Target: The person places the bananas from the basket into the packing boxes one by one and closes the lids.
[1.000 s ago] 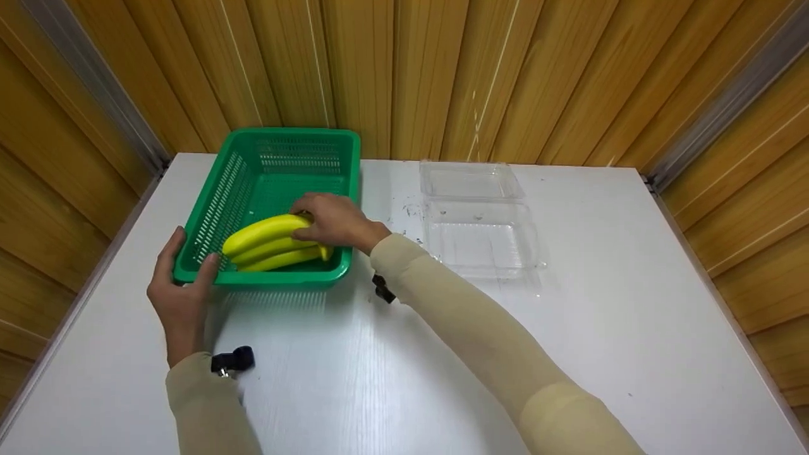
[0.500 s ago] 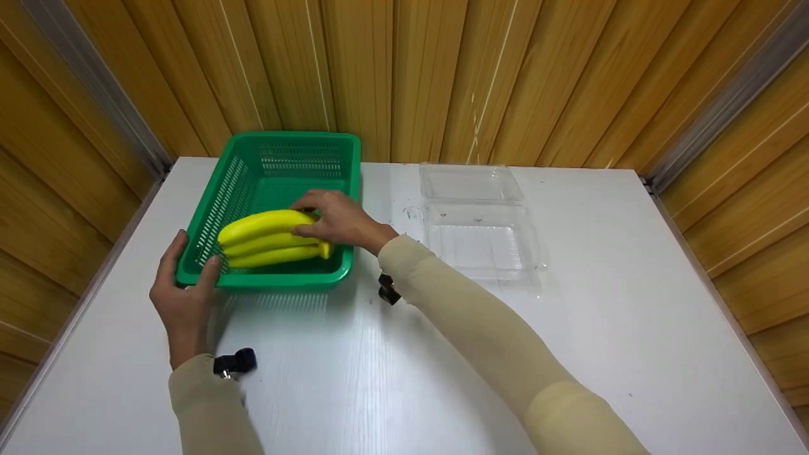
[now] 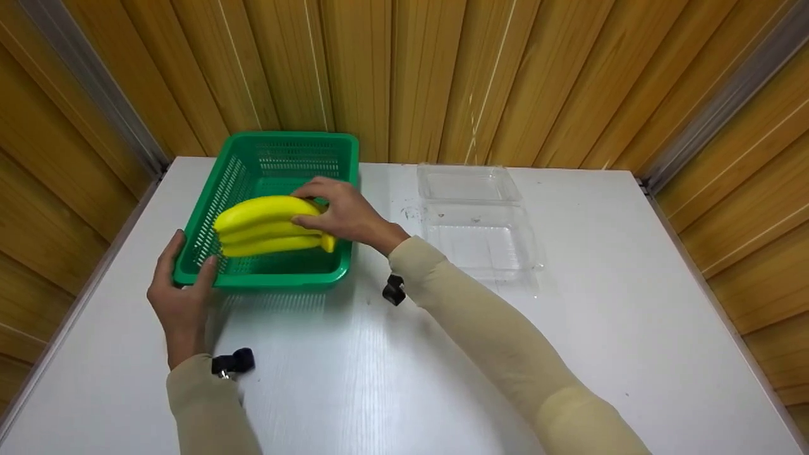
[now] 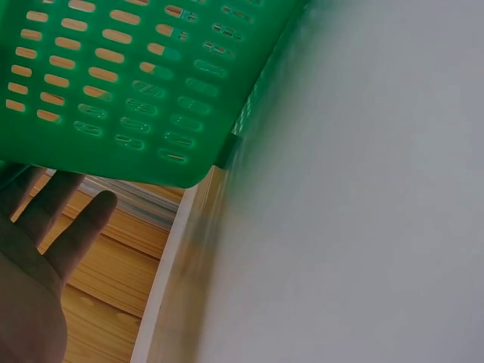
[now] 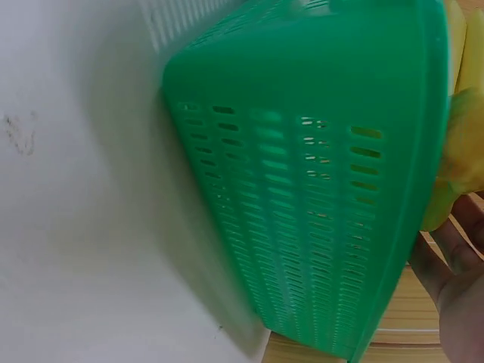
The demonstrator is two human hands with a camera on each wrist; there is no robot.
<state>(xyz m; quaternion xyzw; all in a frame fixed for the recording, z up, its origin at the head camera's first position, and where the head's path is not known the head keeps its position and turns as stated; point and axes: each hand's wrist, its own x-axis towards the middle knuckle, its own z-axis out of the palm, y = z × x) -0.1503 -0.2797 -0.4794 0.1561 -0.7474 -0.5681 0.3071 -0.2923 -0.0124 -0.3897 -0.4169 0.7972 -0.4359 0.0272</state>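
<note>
In the head view a bunch of yellow bananas [image 3: 265,227] hangs over the near part of a green plastic basket [image 3: 313,279]. My right hand [image 3: 344,212] grips the bunch near its stem end, thumb on the near side and fingers over the top. At the basket's near left corner my left hand [image 3: 180,303] holds the rim, the thumb in front and the fingers along the left side. In the left wrist view the fingers [image 4: 83,227] extend beside the perforated basket wall [image 4: 121,83]. The right wrist view shows the bananas [image 5: 465,53] above the basket rim, partly cut off.
A clear plastic clamshell box [image 3: 477,243] lies with its lid raised, right of the basket on the white table [image 3: 354,379]. Wood-look panels [image 3: 417,76] wall the table at the back and sides. A black wrist camera [image 3: 234,361] sits on each sleeve.
My right hand has raised the bananas from lower inside the basket, moving them slightly away from me. The left hand stays at the basket corner.
</note>
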